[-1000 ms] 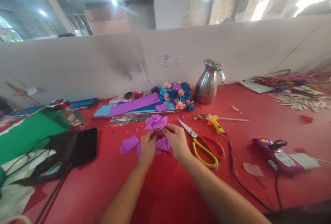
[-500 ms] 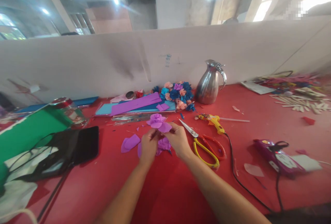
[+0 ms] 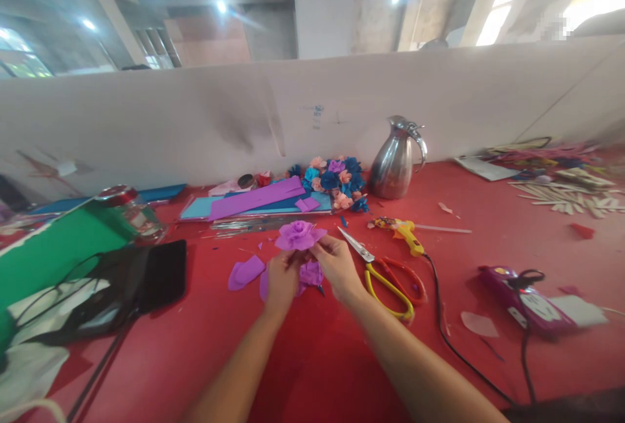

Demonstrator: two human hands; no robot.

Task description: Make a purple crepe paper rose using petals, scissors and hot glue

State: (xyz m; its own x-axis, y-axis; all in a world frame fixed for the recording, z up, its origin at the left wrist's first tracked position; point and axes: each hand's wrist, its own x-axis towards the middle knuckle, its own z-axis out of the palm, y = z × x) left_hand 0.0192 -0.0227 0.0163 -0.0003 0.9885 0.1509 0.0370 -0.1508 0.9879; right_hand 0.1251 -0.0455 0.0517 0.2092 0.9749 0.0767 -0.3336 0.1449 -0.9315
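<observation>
A purple paper flower (image 3: 299, 234) is held up between both hands over the red table. My left hand (image 3: 283, 278) is closed around its underside, fingers wrapped below the petals. The fingers of my right hand (image 3: 336, 265) pinch a petal at the flower's right edge. Beneath and behind the hands lie more purple paper pieces (image 3: 311, 274), partly hidden. Loose purple petals (image 3: 245, 272) rest to the left of my left hand. Scissors (image 3: 389, 276) with yellow and red handles lie just right of my right hand.
A yellow glue gun (image 3: 409, 236) with a black cord lies right of the scissors. Behind stand a steel jug (image 3: 393, 163) and a bunch of paper flowers (image 3: 332, 179) beside purple and blue sheets (image 3: 258, 197). A black phone (image 3: 166, 276) is at left, a purple device (image 3: 527, 299) at right.
The flower has tilted and its right petal has lifted, so the petals look more spread round the centre. Both hands have stayed nearly in place.
</observation>
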